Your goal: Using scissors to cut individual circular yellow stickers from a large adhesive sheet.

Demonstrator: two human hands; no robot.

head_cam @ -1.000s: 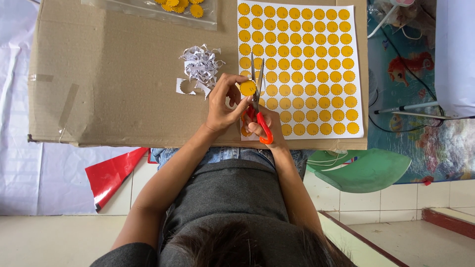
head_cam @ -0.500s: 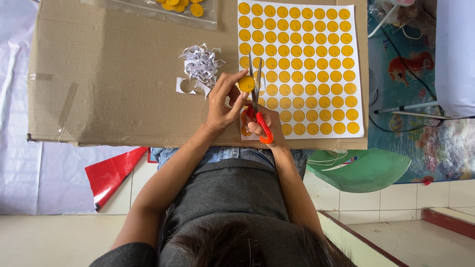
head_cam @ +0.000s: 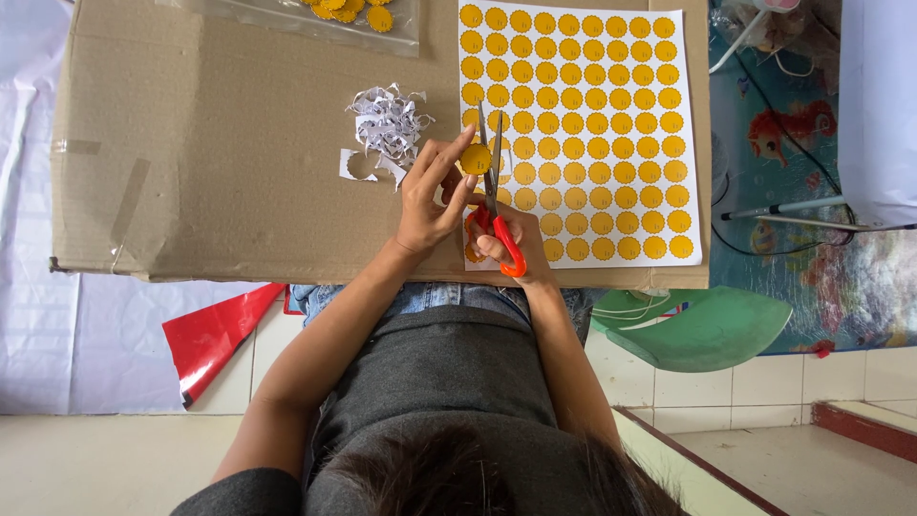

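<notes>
A small yellow disc (head_cam: 475, 159) with a scalloped edge sits pinched between the thumb and fingertips of the left hand (head_cam: 432, 198), held at the top of that hand, at about 1 o'clock from the palm, with the index finger reaching up past the disc's upper edge and the thumb pressing from below. Just to the disc's right, at 3 o'clock and touching its rim, run the blades of the scissors (head_cam: 493, 182), which point up toward 12 o'clock and stand slightly parted around the disc's edge. The scissors' red handles lie at 6 o'clock from the disc, and the right hand (head_cam: 506, 244) is curled through them, its fingers closed on the loops. Both hands hover over the lower left corner of a white sheet (head_cam: 579, 134) printed with rows of the same yellow discs, which spreads from 12 to 4 o'clock of the held disc. The sheet rests on a flat cardboard (head_cam: 229, 153) panel lying across the person's lap. At 10 o'clock from the disc, near the left fingertips, lies a heap of white paper scraps (head_cam: 387, 122), with a cut-out offcut just below it. Farther off, at 11 o'clock on the cardboard's far edge, a clear bag (head_cam: 325, 19) holds cut yellow discs. Off the cardboard, a green chair (head_cam: 702, 330) shows at 4 o'clock and a red sheet (head_cam: 215, 334) at 8 o'clock on the tiled floor.
</notes>
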